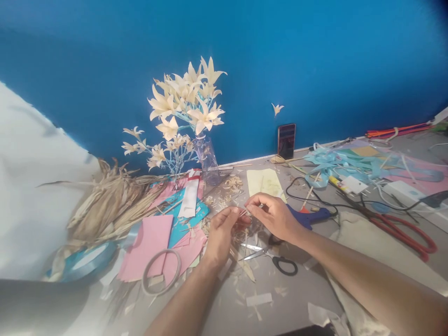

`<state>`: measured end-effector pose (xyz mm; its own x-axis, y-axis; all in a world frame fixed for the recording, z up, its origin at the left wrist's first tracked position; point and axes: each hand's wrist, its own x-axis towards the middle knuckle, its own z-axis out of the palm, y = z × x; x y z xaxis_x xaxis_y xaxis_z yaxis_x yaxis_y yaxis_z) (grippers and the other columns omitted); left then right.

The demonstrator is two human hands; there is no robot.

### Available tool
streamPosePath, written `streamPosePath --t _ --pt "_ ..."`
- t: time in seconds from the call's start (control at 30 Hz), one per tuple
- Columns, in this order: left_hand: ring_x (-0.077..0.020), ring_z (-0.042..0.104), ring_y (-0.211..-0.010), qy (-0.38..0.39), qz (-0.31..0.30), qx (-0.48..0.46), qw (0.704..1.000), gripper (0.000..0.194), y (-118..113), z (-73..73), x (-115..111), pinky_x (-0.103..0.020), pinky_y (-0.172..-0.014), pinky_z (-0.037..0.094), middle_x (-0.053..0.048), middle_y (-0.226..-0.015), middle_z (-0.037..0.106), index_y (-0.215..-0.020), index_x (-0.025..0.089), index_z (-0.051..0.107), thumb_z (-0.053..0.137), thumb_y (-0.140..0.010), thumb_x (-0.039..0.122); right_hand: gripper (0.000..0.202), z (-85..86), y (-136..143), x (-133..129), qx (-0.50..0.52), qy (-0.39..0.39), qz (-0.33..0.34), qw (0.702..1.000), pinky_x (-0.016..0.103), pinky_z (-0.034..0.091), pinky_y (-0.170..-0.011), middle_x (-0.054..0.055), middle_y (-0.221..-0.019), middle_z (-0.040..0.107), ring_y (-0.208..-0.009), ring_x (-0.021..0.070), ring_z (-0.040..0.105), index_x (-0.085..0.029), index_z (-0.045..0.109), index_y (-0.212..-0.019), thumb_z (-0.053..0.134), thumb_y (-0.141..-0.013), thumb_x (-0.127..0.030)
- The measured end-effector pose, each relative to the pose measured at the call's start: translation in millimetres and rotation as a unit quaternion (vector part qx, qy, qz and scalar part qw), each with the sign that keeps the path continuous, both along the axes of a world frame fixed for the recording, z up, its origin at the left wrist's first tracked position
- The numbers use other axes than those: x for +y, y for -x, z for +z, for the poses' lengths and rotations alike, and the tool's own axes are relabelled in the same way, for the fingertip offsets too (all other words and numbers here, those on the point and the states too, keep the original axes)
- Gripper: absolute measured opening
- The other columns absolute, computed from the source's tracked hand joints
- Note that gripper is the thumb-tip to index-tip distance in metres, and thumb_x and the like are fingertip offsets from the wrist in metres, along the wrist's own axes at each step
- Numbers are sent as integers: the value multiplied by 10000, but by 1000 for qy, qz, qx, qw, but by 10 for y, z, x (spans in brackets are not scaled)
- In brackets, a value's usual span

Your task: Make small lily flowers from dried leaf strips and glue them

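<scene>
Piece (242, 212), small & unclear, pinched btwn both hands (221, 228) (272, 215), nr scissors (285, 266).

Wall (315, 56) blue. Flowers (204, 117) cream, stems (177, 162) light blue. 1 sheet (264, 182) pale yellow. Papers (154, 240) pink. Big scissors (374, 217) red-handled, small scissors (268, 254) black-handled.

A plain, saturated blue wall (322, 56) fills the background, darkening toward the upper right corner. A pale, narrow strip (241, 163) runs along its foot, meeting a flat, matte grey work surface (290, 313). At left, a smooth white surface (31, 154) with a slanting edge catches soft light.
</scene>
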<state>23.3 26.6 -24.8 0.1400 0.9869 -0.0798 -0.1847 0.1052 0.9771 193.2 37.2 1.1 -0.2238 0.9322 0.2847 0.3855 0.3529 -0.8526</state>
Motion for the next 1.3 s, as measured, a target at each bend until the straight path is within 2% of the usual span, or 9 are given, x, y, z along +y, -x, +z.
streamPosePath --t 0.17,0.3,0.4,0.5,0.6,0.7,0.8,1.07,1.3 --pt "-122 519 -544 -12 15 60 998 245 2 -18 17 -254 -605 430 28 -564 558 -711 174 577 625 -853 368 181 -40 -12 10 -22 9 8 1000 228 379 -533 3 -750 655 -592 123 528 -182 638 -829 539 -920 -304" --pt "-118 501 -554 -77 37 192 978 235 7 31 2 -245 -597 394 32 -567 559 -706 185 561 551 -895 325 145 -59 -25 25 -64 -27 25 997 240 404 -594 21 -821 678 -684 146 582 -200 658 -902 548 -924 -293" --pt "-116 499 -566 -97 34 210 972 238 15 74 -15 -242 -597 393 34 -576 546 -692 184 565 564 -888 319 147 -60 -30 29 -124 -71 23 989 256 395 -644 18 -768 670 -720 158 590 -207 663 -793 575 -904 -246" --pt "-117 521 -571 -87 64 150 983 269 17 79 -8 -248 -606 424 26 -604 549 -734 177 608 531 -907 368 175 -43 -25 30 -106 -58 0 993 263 378 -628 10 -710 645 -672 151 561 -200 659 -733 590 -887 -250" --pt "-109 543 -568 -55 86 80 992 161 -8 48 4 -247 -593 448 24 -696 594 -889 182 652 615 -849 333 232 -45 3 37 47 71 -18 996 251 358 -550 -7 -636 581 -574 127 487 -184 660 -726 620 -862 -367" --pt "-105 552 -601 -59 73 62 994 265 -66 26 -18 -232 -573 447 11 -800 643 -973 199 689 754 -721 250 315 -101 67 38 222 204 -31 953 234 340 -493 -27 -596 516 -531 107 427 -167 660 -717 700 -771 -475" --pt "-107 539 -585 -72 81 29 994 231 -111 42 -48 -230 -559 443 6 -743 652 -918 193 729 785 -705 262 346 -166 137 11 303 250 -30 919 216 339 -483 -35 -596 496 -547 101 428 -161 658 -724 757 -706 -492" --pt "-84 483 -508 -6 89 -63 994 192 -12 38 22 -208 -542 382 36 -530 565 -720 160 700 812 -693 313 321 -98 157 -71 192 214 33 957 219 343 -492 -25 -587 536 -539 99 446 -156 666 -700 687 -786 -465" --pt "-93 490 -575 43 -28 -105 993 435 -34 32 -36 -228 -582 397 9 -679 598 -1135 175 715 761 -773 412 267 -2 178 -101 198 210 47 956 230 415 -536 -6 -587 654 -545 124 557 -179 624 -611 608 -838 -319"
